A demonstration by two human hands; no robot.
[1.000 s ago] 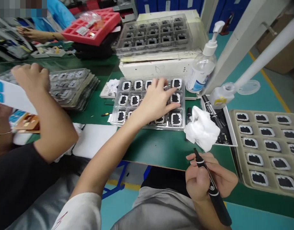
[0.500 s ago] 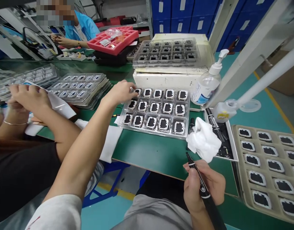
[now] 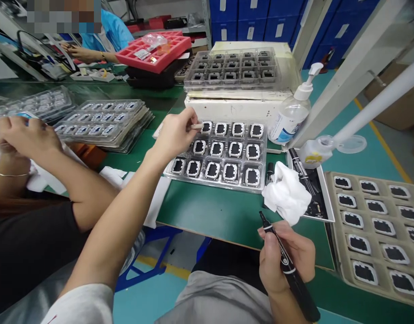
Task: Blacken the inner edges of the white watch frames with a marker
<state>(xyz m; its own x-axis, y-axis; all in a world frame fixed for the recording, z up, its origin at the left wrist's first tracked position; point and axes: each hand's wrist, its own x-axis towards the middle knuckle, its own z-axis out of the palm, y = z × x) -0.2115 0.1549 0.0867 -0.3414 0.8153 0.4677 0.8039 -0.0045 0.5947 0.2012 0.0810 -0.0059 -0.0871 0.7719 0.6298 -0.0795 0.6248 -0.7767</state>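
Over the upper left corner of a clear plastic tray point(image 3: 216, 185), my left hand point(image 3: 175, 133) pinches a small white-framed part point(image 3: 196, 127), seen edge-on. The tray holds rows of similar rounded-square white frames with black centres. My right hand point(image 3: 303, 252) grips an uncapped black marker point(image 3: 291, 270), its dark tip pointing up and away from me, near the table's front edge. A crumpled white cloth point(image 3: 288, 191) lies just beyond that hand.
A beige tray point(image 3: 358, 288) of similar parts is at the right. Behind the cloth stand a box of markers point(image 3: 330, 217), a pump bottle point(image 3: 289, 117) and a small open bottle point(image 3: 315, 155). Stacked trays point(image 3: 107, 141) and a co-worker's arms point(image 3: 81, 189) occupy the left.
My left hand has closed on the corner part and lifted it from the tray, shifting slightly right. My right hand still holds the marker in nearly the same place.
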